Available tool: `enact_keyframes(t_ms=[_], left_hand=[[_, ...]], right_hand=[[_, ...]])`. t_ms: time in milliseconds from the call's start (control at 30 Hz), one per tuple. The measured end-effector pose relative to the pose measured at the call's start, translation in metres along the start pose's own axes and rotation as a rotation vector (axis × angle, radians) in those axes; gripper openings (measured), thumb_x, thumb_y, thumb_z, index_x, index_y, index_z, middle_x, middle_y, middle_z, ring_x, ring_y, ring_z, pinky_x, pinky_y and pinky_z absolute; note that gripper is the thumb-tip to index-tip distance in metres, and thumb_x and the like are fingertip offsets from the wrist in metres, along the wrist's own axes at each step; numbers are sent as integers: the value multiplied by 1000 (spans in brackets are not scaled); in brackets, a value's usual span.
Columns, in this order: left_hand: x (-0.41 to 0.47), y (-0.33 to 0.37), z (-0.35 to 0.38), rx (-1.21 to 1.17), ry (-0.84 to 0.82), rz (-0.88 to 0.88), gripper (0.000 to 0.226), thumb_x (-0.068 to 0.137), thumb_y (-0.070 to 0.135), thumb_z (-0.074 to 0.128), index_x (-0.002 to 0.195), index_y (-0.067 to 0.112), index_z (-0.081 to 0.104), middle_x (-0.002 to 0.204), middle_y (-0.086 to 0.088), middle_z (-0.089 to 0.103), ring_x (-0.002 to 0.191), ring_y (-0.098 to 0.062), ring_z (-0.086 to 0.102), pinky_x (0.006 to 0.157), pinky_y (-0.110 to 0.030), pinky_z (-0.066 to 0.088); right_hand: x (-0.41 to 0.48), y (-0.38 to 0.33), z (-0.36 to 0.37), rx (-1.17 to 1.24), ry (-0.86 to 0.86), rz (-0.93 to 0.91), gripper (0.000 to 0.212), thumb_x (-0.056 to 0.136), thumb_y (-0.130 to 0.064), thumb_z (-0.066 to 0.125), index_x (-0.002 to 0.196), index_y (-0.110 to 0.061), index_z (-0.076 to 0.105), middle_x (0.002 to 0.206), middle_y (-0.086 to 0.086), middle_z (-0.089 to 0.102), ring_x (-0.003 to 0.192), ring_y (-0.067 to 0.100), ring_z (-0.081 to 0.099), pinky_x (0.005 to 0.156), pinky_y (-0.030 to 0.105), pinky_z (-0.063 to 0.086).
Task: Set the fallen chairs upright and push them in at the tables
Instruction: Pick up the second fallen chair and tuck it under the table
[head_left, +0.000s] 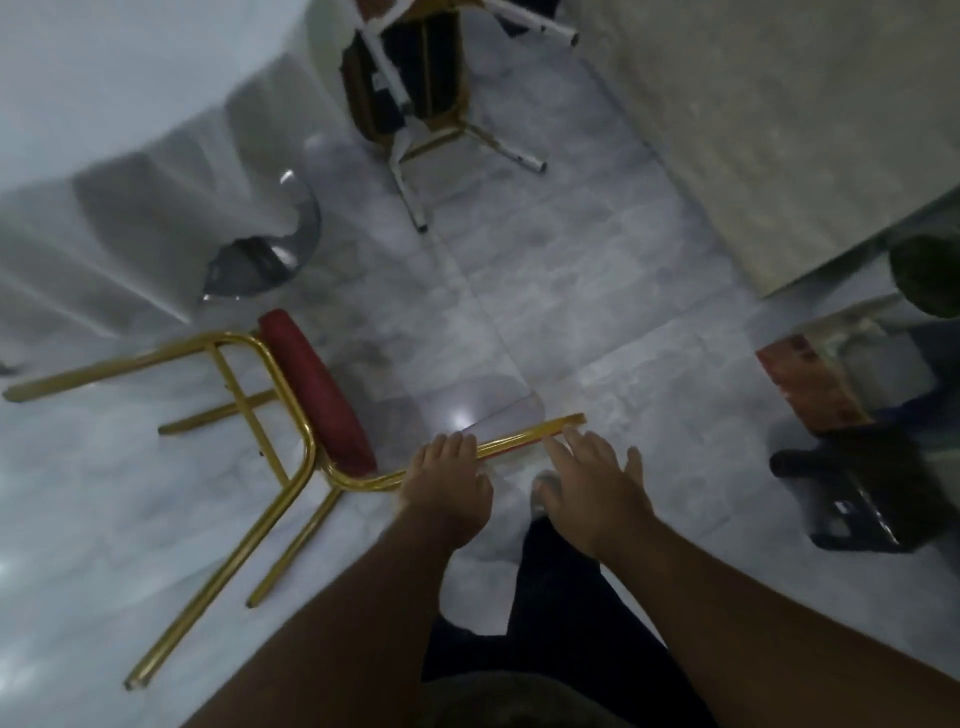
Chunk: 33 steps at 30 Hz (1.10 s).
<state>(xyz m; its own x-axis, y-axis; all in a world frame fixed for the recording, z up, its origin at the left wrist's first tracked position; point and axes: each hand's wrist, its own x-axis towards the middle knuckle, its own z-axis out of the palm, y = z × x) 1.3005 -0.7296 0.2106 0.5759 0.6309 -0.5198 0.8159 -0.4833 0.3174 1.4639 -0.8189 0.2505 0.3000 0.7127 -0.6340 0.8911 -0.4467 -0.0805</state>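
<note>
A fallen chair (291, 410) with a gold metal frame and a red padded seat lies on its side on the pale tiled floor, legs pointing left and toward me. My left hand (447, 483) is closed over the gold rail of its backrest. My right hand (592, 483) hovers just right of it with fingers spread, fingertips touching or nearly touching the same rail. A second chair (415, 104) with gold and white-painted legs lies tipped over farther ahead. A table with a white cloth (114, 197) stands at the left.
A beige-covered table (779, 130) fills the upper right. A black stool or stand (857, 499) and a reddish box (810, 384) sit at the right. A clear curved plastic piece (270, 249) lies by the white cloth. My dark trouser legs are below.
</note>
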Motion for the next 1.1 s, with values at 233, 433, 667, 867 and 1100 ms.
enact_keyframes(t_ms=[233, 433, 667, 867, 1100], left_hand=[[64, 23, 80, -226, -82, -297, 66, 101, 36, 42, 158, 13, 18, 166, -6, 21, 153, -24, 17, 124, -39, 13], [149, 19, 160, -221, -85, -367, 77, 96, 34, 52, 158, 13, 13, 167, -7, 14, 155, -26, 11, 125, -40, 9], [213, 20, 238, -179, 150, -204, 91, 87, 58, 52, 159, 21, 10, 162, -12, 27, 150, -31, 24, 125, -48, 13], [228, 18, 270, -114, 194, -219, 52, 91, 58, 50, 127, 21, 50, 126, -4, 55, 115, -27, 49, 106, -45, 35], [245, 17, 268, -134, 168, -174, 46, 96, 57, 51, 122, 19, 52, 119, -4, 54, 112, -24, 50, 103, -41, 41]], right_hand=[[97, 63, 52, -184, -48, -261, 60, 100, -45, 36, 156, -25, 27, 165, 5, 24, 153, 31, 14, 118, 69, 4], [207, 109, 127, -273, 33, -397, 83, 84, -44, 66, 156, -24, 31, 159, 18, 37, 147, 40, 32, 113, 73, 17], [294, 134, 193, -245, 60, -536, 79, 91, -55, 56, 156, -23, 23, 158, 16, 35, 145, 38, 33, 119, 61, 20], [312, 149, 216, -93, 92, -542, 47, 92, -42, 59, 131, -17, 57, 120, 10, 62, 111, 34, 55, 98, 46, 42], [322, 148, 212, -150, 162, -606, 29, 77, -13, 80, 100, -5, 63, 96, 17, 61, 87, 38, 57, 73, 47, 49]])
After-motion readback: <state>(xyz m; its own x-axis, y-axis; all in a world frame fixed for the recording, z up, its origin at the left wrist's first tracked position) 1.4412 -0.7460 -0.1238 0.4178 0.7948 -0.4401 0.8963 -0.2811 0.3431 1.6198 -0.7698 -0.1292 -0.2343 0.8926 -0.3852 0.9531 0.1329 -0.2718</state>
